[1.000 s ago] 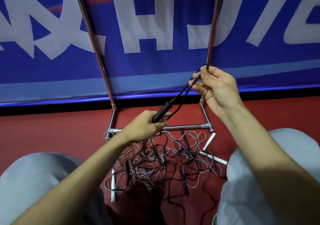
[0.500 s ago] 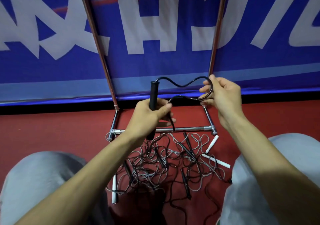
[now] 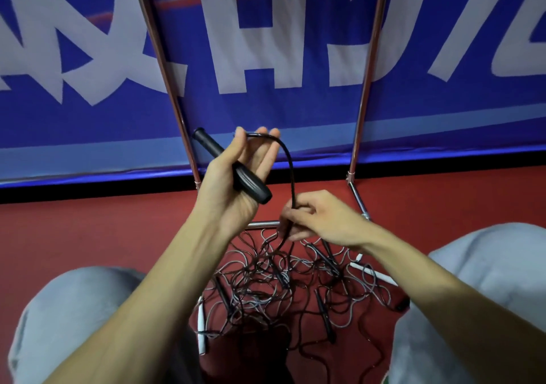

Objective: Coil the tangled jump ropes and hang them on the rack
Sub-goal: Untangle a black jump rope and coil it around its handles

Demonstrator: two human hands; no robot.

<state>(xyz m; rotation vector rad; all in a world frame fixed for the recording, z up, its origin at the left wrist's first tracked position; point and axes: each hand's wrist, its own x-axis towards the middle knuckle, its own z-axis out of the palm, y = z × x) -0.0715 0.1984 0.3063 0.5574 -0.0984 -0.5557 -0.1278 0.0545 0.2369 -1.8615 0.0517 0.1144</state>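
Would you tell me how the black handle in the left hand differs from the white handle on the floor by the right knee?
The black handle is raised off the ground, held in the left hand; the white handle lies untouched on the red floor. The black handle looks thicker, the white handle slimmer. Both are jump-rope handles.

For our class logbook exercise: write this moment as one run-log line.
phase: coiling | left hand: holds black handle | right hand: pinches black rope | tangled pile: on floor | rack: behind pile
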